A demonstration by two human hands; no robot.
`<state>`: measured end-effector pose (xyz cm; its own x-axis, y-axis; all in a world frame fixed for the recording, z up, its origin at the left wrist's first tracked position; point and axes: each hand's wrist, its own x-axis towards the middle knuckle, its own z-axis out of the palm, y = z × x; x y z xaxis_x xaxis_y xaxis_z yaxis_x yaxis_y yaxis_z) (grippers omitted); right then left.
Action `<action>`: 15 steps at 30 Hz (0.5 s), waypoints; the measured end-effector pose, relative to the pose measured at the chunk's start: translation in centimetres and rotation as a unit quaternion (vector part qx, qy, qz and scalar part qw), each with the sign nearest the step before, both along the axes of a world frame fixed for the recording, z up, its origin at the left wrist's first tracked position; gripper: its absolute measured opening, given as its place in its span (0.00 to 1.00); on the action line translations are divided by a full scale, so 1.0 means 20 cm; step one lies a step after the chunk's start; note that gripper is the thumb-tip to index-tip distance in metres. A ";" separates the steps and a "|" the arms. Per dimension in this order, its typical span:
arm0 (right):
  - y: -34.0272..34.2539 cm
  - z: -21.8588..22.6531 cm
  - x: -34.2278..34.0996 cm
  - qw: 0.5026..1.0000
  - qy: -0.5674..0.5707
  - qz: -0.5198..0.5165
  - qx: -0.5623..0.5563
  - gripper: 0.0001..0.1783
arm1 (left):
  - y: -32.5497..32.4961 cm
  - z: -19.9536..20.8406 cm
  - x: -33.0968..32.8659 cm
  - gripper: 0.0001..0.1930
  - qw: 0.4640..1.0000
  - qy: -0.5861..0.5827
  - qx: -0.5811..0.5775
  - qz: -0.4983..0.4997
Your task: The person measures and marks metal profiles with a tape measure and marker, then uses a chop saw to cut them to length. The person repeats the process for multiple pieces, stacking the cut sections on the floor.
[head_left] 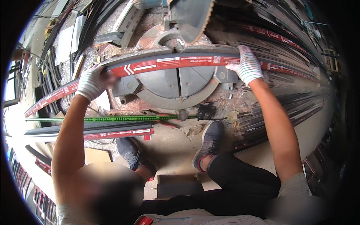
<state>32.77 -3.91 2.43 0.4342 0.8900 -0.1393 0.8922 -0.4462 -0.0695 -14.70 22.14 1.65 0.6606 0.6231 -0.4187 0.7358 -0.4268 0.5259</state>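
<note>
A long dark profile bar with red printed film lies across the round grey table of a mitre saw, along its back fence. My left hand, in a striped white glove, is closed round the bar left of the saw table. Toward the bar's right part, my right hand, gloved the same way, grips it with the thumb on the near side and the fingers over the far edge. Above and behind the bar hangs the toothed saw blade, apart from it.
Nearer me, a green tape measure blade stretches left from its dark case. Red-handled pliers lie beside it. Another red-filmed bar rests by my left shoe. Stacked profiles fill the right side.
</note>
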 end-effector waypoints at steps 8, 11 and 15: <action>0.01 0.00 -0.01 1.000 0.012 0.006 0.020 0.49 | 0.10 -0.16 -0.10 0.05 0.992 -0.085 -0.047 0.077; 0.02 -0.01 -0.03 0.999 0.007 0.013 0.037 0.49 | 0.12 -0.18 -0.15 0.11 0.995 -0.075 -0.005 0.065; -0.02 -0.04 0.00 0.999 0.005 0.009 0.046 0.48 | -0.02 0.06 0.05 0.17 0.997 0.003 0.067 0.026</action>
